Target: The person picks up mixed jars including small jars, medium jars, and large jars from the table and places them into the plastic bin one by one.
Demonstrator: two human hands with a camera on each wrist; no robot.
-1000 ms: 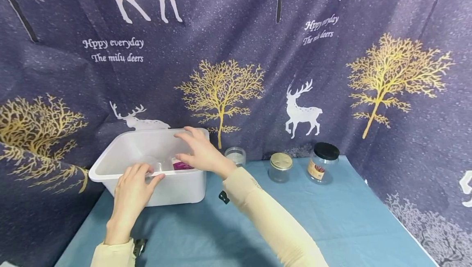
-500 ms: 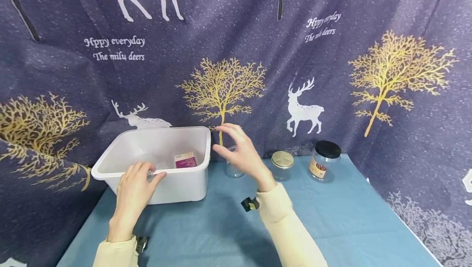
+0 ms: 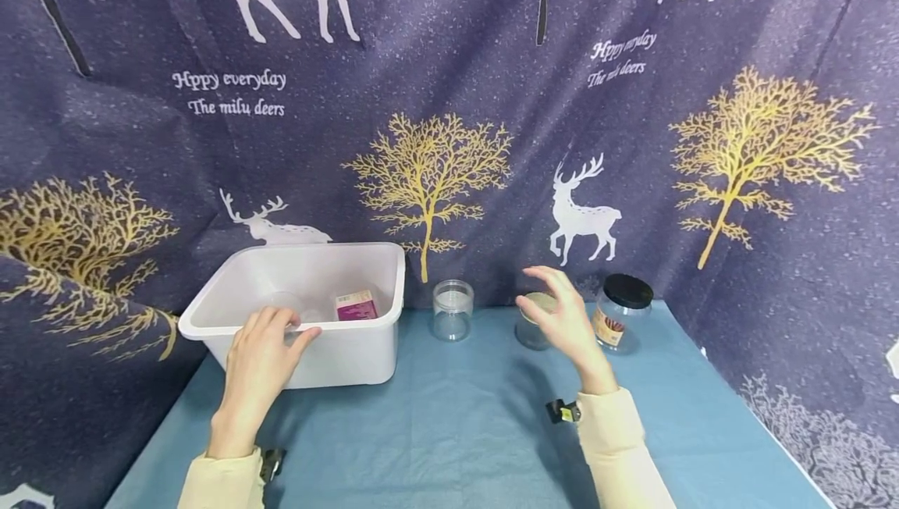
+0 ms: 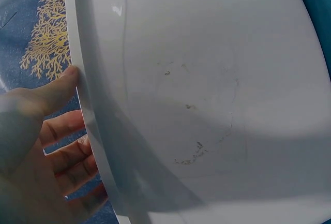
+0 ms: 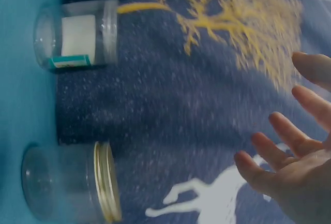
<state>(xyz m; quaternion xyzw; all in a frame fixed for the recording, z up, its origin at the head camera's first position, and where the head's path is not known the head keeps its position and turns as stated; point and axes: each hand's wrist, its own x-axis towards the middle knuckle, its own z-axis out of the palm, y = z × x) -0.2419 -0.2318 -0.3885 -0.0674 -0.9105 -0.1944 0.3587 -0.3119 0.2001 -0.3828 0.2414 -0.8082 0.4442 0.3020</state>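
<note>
Nearest, along the bottom of the frame, two pale yellow sleeves [image 3: 618,440] are seen, reaching over a blue cloth-covered surface [image 3: 435,439]. At lower left, the near rim of a white tub [image 3: 344,357] is grasped by the left hand [image 3: 258,354], with its fingers bent over the edge and its thumb set against the rim. At centre right, the right hand [image 3: 567,323] is held in the air with nothing grasped; its fingers and thumb are spread apart. Inside the tub, toward its right end, a small purple-and-white box [image 3: 356,307] is tilted.

Behind the hands, three jars are lined up near the back of the surface. A clear jar [image 3: 450,325] is placed just right of the tub; a gold-lidded jar [image 3: 532,335] is partly covered by the right hand, which is shown apart from it in the right wrist view; a black-lidded jar [image 3: 620,320] is placed farther right. Farthest back, a dark blue curtain [image 3: 485,64] is printed with white deer and golden trees.
</note>
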